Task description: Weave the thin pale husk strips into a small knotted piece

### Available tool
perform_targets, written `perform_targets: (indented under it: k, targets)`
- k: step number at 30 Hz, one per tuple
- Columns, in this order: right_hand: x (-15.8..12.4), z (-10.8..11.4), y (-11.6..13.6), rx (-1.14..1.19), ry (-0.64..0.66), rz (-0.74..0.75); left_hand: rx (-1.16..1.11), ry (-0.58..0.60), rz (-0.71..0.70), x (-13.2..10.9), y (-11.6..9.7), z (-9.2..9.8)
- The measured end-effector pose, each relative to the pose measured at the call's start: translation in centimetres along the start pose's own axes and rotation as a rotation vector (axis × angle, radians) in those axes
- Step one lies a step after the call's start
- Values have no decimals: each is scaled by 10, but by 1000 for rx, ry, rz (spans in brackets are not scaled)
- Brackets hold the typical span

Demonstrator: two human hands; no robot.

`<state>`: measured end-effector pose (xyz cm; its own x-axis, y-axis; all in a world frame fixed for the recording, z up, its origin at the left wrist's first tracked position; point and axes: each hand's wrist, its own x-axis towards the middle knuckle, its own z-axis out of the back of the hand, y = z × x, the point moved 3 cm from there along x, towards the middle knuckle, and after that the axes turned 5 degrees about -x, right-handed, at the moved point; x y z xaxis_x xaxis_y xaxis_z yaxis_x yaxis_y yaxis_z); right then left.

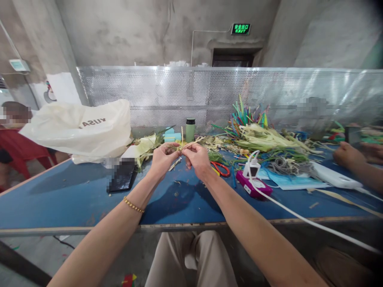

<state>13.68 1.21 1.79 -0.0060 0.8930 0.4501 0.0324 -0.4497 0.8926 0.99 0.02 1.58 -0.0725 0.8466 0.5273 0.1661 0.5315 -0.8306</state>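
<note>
"EXIT" in green, below Chinese characters, can be read on the lit sign on the rough concrete wall. Dark capitals are printed on the crumpled white bag; turned over and creased, full word cannot be told. Print on the front edge of the blue desk is too small to be read. Thin, pale, fibrous strands are pinched by the fingers of both the left hand and the right hand, held close together above the desk. Behind them, a smooth green cylindrical bottle with a black lid is seen. To the right: red loop handle, glossy purple box, layered dry husks. A perforated metal screen is set behind.
</note>
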Motion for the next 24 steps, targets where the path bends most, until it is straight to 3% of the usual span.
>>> perform_targets:
  k: [9, 19, 24]
  targets:
    - [5, 6, 1, 79, -36, 70, 2, 29, 6, 0, 3, 1]
    - [9, 16, 8, 164, -135, 29, -67, -10, 54, 0, 2, 1]
    - [7, 14, 11, 287, -109, -15, -128, 1, 91, 1, 6, 2]
